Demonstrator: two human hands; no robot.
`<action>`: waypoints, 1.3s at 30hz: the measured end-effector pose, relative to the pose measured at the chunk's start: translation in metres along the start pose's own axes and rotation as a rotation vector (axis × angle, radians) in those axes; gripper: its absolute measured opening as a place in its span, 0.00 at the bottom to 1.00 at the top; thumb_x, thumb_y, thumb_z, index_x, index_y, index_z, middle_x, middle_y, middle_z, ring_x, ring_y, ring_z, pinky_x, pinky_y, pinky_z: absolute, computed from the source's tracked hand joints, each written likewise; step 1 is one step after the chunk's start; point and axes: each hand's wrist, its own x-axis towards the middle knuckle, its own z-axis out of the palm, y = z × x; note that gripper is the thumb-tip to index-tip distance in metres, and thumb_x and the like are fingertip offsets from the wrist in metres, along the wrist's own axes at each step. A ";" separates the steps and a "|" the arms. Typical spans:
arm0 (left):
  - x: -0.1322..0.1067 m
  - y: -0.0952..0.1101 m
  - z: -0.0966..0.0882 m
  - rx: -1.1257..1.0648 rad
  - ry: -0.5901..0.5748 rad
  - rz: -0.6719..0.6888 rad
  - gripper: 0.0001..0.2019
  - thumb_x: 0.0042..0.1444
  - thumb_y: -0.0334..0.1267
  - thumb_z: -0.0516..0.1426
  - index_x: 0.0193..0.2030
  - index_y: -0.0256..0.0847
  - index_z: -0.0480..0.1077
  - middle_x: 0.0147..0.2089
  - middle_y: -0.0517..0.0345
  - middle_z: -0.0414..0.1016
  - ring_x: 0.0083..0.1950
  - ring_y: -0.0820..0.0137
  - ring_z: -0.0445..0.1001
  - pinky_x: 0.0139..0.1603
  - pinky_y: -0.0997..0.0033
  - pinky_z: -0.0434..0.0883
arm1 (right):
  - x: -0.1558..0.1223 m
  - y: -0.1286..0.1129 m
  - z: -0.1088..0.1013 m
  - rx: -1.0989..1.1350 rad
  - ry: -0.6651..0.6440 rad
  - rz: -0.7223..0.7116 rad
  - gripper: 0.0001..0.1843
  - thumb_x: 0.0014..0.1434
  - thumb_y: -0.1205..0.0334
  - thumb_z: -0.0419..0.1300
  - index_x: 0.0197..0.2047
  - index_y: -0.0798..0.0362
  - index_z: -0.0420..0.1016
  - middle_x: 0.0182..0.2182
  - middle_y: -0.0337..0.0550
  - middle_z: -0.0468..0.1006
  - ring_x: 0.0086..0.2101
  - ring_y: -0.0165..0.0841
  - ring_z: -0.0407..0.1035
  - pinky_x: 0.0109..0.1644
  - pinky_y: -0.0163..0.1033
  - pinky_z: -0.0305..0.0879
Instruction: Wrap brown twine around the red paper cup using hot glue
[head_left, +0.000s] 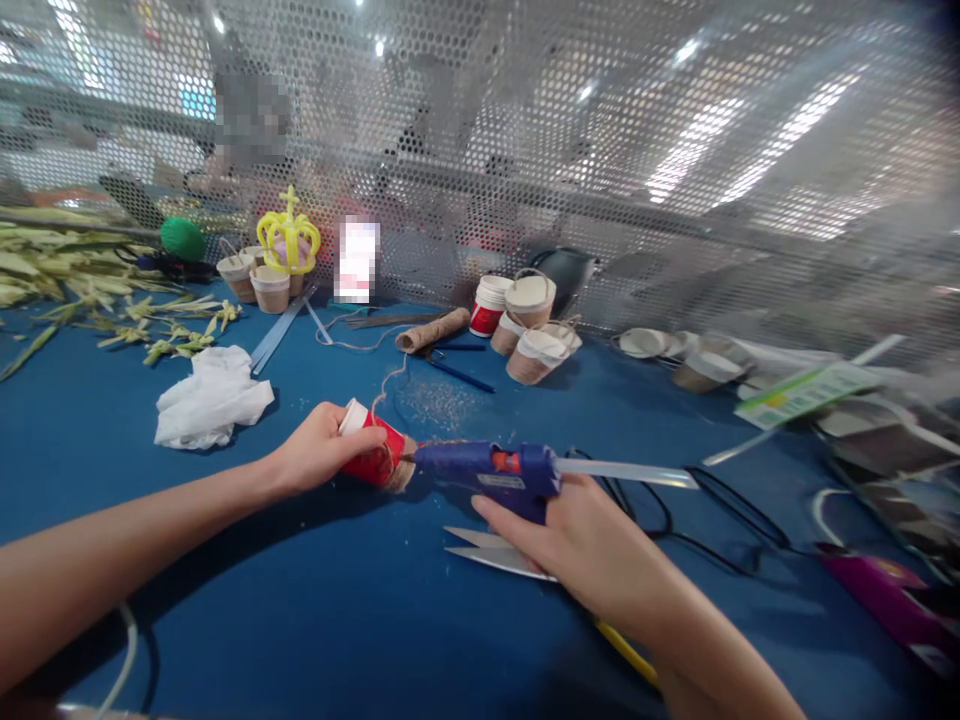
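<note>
My left hand [319,450] is closed around a red paper cup [366,452], tilted on its side with its white rim toward the upper left. Twine is wound around the cup's base end, and a strand runs from the cup up to a twine roll [433,330]. A blue hot glue gun [487,470] is gripped in my right hand [577,530], its nozzle at the twine-wrapped end of the cup. From the gun's back sticks a clear glue stick [630,472]. Under my right hand lie scissors [499,553] with blades apart, their handle partly hidden.
Crumpled white tissue [214,398] lies left of the cup. Twine-wrapped cups [536,355] stand behind, near a perforated metal screen [480,170]. A black cord [720,510] loops at right. Further left are a yellow crown [289,240] and dried plant strips [60,260].
</note>
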 end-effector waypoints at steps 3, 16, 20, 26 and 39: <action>-0.001 -0.001 0.000 0.064 -0.011 0.047 0.14 0.46 0.43 0.54 0.24 0.32 0.71 0.18 0.63 0.64 0.20 0.79 0.56 0.19 0.79 0.54 | 0.002 -0.001 -0.003 0.090 -0.067 0.134 0.23 0.50 0.55 0.54 0.09 0.51 0.54 0.07 0.32 0.56 0.12 0.24 0.52 0.18 0.32 0.54; -0.004 -0.007 -0.001 0.198 -0.053 0.147 0.16 0.49 0.44 0.51 0.20 0.32 0.66 0.18 0.63 0.58 0.21 0.78 0.54 0.20 0.78 0.54 | 0.014 0.010 -0.001 0.133 -0.106 0.151 0.24 0.51 0.51 0.53 0.09 0.52 0.58 0.11 0.38 0.67 0.16 0.26 0.61 0.24 0.32 0.60; -0.004 -0.006 -0.002 0.202 -0.053 0.155 0.16 0.48 0.44 0.51 0.19 0.33 0.65 0.18 0.64 0.55 0.21 0.79 0.52 0.20 0.79 0.52 | 0.014 0.012 -0.001 0.134 -0.113 0.139 0.24 0.51 0.51 0.53 0.10 0.52 0.59 0.11 0.38 0.68 0.16 0.26 0.62 0.25 0.33 0.60; -0.003 -0.007 -0.002 0.174 -0.065 0.140 0.16 0.49 0.44 0.51 0.21 0.32 0.66 0.19 0.64 0.56 0.21 0.78 0.53 0.21 0.78 0.53 | 0.010 0.014 -0.002 0.141 -0.121 0.156 0.23 0.51 0.49 0.53 0.11 0.53 0.61 0.12 0.39 0.68 0.17 0.27 0.62 0.23 0.32 0.59; -0.003 -0.006 -0.001 0.179 -0.058 0.145 0.15 0.49 0.43 0.51 0.21 0.32 0.68 0.18 0.63 0.59 0.21 0.78 0.54 0.20 0.78 0.55 | 0.008 0.002 -0.004 0.182 -0.109 0.225 0.24 0.50 0.52 0.54 0.09 0.52 0.55 0.07 0.33 0.60 0.12 0.23 0.54 0.19 0.31 0.54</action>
